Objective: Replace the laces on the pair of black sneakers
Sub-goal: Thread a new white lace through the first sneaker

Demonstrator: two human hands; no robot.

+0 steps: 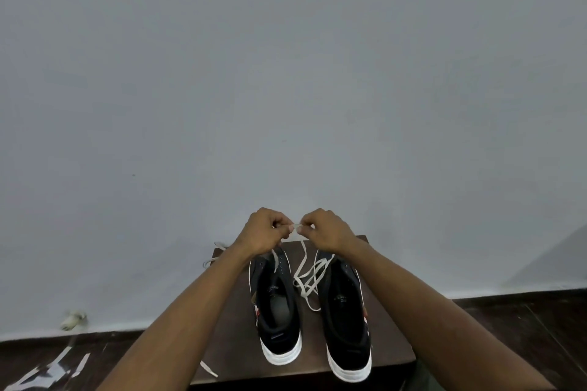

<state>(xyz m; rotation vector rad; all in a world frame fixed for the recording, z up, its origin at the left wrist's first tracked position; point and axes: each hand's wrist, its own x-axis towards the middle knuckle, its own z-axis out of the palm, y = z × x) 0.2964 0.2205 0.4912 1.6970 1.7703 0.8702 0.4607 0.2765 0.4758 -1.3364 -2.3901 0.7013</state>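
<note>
Two black sneakers with white soles stand side by side on a small dark brown table (pixel 390 340), heels toward me: the left sneaker (pixel 275 305) and the right sneaker (pixel 344 314). A white lace (pixel 307 276) hangs in loose loops between them. Above the shoes' toes, my left hand (pixel 262 230) and my right hand (pixel 327 228) are held close together, each pinching the lace's upper part between thumb and fingers. The toes of both shoes are hidden behind my hands and wrists.
Another white lace (pixel 219 246) trails off the table's far left corner, and a lace end (pixel 208 368) lies at the near left edge. A pale grey wall fills the background. White scraps (pixel 50 368) lie on the dark floor at left.
</note>
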